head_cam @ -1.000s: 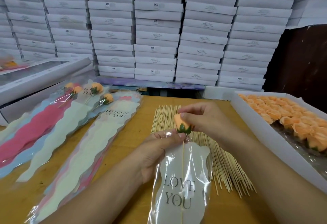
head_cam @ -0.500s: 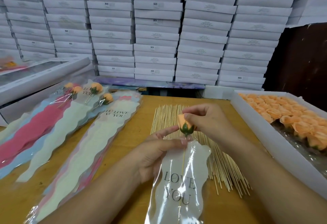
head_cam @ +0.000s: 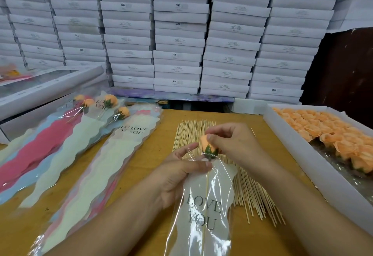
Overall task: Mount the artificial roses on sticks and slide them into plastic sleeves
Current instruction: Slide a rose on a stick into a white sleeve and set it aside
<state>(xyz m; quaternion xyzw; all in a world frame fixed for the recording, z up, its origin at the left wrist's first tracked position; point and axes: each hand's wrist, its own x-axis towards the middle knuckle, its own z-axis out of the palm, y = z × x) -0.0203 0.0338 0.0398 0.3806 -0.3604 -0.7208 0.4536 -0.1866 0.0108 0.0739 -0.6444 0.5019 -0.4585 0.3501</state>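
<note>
Right hand [head_cam: 232, 144] up over the middle of the bench [head_cam: 153, 154], its grip narrow, fingertips pinched on the orange rose [head_cam: 206, 144] at the bud, green calyx showing just below the fingers. The rose sits on a thin stick [head_cam: 206, 195], and that stick runs straight down inside the clear plastic sleeve [head_cam: 203, 211], the one printed LOVE YOU over a white wavy insert. The bud itself is just above the sleeve's open mouth, not inside it. Left hand [head_cam: 181, 175] is on the sleeve's top edge, thumb curled across the film right beside the stem, its grip pinching the plastic; the forefinger reaches up toward the bud. The sleeve's lower end runs off the bottom of the view. Under and behind both hands lies a spread of bare wooden sticks [head_cam: 252, 195], fanned flat on the bench. Off to the right, a shallow white tray [head_cam: 298, 154] packed with orange rose heads [head_cam: 333, 132], well apart from the hands. Over on the left, a stack of empty sleeves [head_cam: 90, 170] in cream, pink and blue, and at its far end several finished roses [head_cam: 110, 100] already sleeved, lying flat. Behind it all, a wall of stacked white boxes [head_cam: 177, 33].
</note>
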